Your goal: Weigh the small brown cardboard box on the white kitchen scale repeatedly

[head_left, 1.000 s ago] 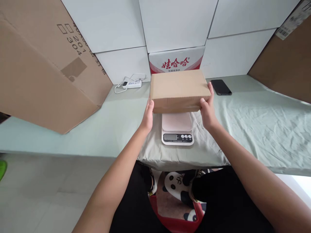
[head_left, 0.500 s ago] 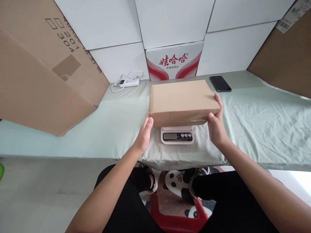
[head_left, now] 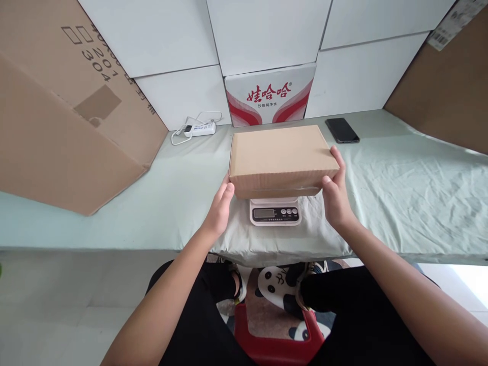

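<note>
A flat brown cardboard box (head_left: 281, 157) rests on a small white kitchen scale (head_left: 275, 211) near the table's front edge, covering the scale's platform. My left hand (head_left: 220, 209) presses against the box's left end. My right hand (head_left: 335, 193) grips its right end, fingers along the side. Only the scale's display and buttons show below the box.
The table (head_left: 400, 188) wears a pale green cloth. A black phone (head_left: 342, 130) lies at the back right, a white power strip (head_left: 198, 129) at the back left. A red-and-white printed carton (head_left: 270, 94) stands behind; large brown cartons (head_left: 57, 112) lean at both sides.
The box came down from above the scale onto its platform, with both hands still at its ends. The view shifted slightly downward.
</note>
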`<state>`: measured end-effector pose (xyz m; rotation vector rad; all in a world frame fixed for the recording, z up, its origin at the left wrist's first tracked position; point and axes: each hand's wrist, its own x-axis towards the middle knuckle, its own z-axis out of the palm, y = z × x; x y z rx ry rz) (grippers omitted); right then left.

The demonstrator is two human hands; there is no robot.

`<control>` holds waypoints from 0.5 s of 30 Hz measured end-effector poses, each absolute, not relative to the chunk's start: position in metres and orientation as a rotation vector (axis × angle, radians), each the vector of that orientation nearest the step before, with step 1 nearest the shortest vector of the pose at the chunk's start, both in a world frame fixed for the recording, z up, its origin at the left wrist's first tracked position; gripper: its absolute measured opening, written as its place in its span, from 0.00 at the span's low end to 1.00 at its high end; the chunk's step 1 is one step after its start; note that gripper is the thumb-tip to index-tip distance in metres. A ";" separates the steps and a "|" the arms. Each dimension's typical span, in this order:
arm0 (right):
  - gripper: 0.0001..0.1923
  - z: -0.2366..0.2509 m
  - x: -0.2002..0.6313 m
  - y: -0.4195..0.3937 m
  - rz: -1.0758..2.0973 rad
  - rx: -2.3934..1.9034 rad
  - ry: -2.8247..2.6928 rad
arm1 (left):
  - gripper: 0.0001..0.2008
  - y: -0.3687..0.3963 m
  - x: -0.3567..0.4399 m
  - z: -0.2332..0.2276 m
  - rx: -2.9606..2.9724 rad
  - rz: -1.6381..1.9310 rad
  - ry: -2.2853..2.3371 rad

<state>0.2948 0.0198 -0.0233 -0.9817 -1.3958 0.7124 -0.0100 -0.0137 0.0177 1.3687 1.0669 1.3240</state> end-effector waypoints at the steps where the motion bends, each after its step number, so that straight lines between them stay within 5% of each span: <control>1: 0.36 -0.023 0.294 0.019 0.695 -0.988 -1.412 | 0.34 -0.013 -0.011 0.017 1.371 1.318 1.057; 15: 0.36 -0.013 0.290 0.014 0.625 -1.036 -1.375 | 0.35 -0.012 -0.014 0.019 1.420 1.267 1.038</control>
